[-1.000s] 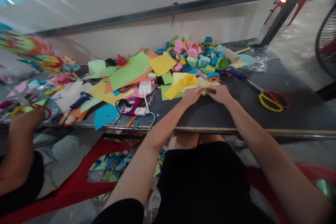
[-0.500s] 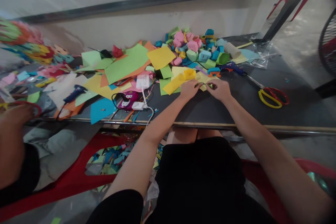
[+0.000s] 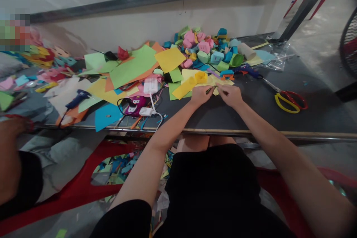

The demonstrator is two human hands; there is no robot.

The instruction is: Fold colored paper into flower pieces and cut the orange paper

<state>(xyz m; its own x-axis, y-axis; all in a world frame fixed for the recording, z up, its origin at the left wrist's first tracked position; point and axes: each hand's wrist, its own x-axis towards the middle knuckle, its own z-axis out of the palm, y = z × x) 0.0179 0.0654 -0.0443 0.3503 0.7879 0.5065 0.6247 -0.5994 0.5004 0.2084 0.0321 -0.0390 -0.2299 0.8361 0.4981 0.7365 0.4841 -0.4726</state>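
My left hand (image 3: 201,95) and my right hand (image 3: 230,95) meet fingertip to fingertip above the grey table, both pinched closed. Between them is a small, thin, dark greenish piece, too small and too covered by the fingers to name. Just behind the hands lie a curled yellow paper strip (image 3: 184,87) and a yellow paper roll (image 3: 201,77). Pale yellow paper (image 3: 213,80) spreads beneath and behind the fingertips. A small blue and orange piece (image 3: 227,74) sits just beyond my right hand.
Scissors (image 3: 290,101) with red and yellow handles lie at right, near a blue glue gun (image 3: 247,70). Folded paper shapes (image 3: 205,46) are heaped at the back. A purple power strip (image 3: 135,105) and another glue gun (image 3: 77,98) lie left. A co-worker's hand (image 3: 12,128) is far left.
My two hands stay pinched together, with the fingertips slightly closer to each other. The co-worker's hand at far left has shifted left and a little down.
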